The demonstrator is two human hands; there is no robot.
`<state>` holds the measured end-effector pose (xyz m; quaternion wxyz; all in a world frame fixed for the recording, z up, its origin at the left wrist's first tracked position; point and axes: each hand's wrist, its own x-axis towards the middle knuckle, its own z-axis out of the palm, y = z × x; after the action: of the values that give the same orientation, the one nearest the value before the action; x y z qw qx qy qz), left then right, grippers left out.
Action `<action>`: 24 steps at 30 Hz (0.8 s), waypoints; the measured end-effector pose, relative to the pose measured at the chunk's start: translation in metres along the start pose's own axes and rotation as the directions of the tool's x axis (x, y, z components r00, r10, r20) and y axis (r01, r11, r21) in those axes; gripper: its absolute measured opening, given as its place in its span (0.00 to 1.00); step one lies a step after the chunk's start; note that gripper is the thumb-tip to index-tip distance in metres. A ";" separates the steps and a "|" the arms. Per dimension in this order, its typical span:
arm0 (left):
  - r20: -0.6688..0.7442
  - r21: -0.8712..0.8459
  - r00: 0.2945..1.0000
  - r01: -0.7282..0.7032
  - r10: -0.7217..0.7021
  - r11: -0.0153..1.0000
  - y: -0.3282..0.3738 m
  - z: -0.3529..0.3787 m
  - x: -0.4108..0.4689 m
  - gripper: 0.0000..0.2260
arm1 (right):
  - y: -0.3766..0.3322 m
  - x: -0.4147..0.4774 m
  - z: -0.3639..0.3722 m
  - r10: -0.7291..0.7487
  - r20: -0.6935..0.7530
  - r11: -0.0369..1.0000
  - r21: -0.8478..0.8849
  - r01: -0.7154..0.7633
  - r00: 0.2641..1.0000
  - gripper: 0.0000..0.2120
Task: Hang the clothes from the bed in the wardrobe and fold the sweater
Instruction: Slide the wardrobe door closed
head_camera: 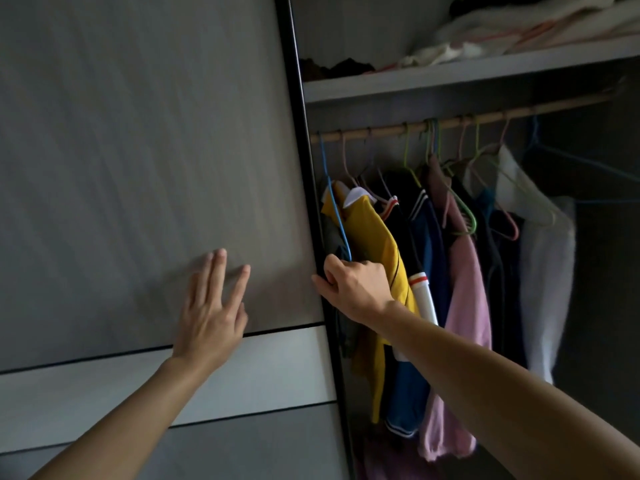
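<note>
1 head-worn view, facing forward, close to the wardrobe [415, 83]

I have a wardrobe [353, 29] filling my feed, seen close and from a low angle. Its left half is a flat grey door [138, 150] with a faint vertical grain. Low down the door is crossed by a paler band [156, 393] set between two thin dark lines. A black frame strip [300, 161] runs down the door's right edge, and beside it the wardrobe stands open. Inside I see a grey shelf [450, 77] high up and, just under it, a wooden rod [381, 132] running off to the right. The light is dim and soft. The door face catches an even grey sheen, while the interior darkens toward the right until I cannot make out its back.
</note>
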<state>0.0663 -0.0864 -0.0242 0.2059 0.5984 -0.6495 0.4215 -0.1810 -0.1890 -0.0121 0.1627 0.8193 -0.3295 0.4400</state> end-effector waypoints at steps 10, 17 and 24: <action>-0.214 -0.036 0.915 -0.357 0.341 0.934 -0.029 0.019 0.010 0.24 | 0.009 -0.013 -0.003 0.004 -0.069 0.984 -0.177 -0.016 0.998 0.16; -0.250 -0.107 0.842 -0.515 0.478 0.850 -0.004 0.031 0.033 0.18 | 0.031 -0.032 -0.036 0.231 -0.056 0.896 -0.378 -0.235 0.971 0.21; -0.315 -0.158 0.794 -0.584 0.520 0.796 0.028 0.037 0.044 0.15 | 0.081 -0.053 -0.072 0.573 -0.045 0.648 -0.586 -0.486 0.818 0.21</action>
<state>0.0398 -0.1445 -0.0189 0.2276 0.2909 -0.8117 0.4524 -0.3010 -0.1868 -0.0176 0.2404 0.6281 -0.6819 0.2876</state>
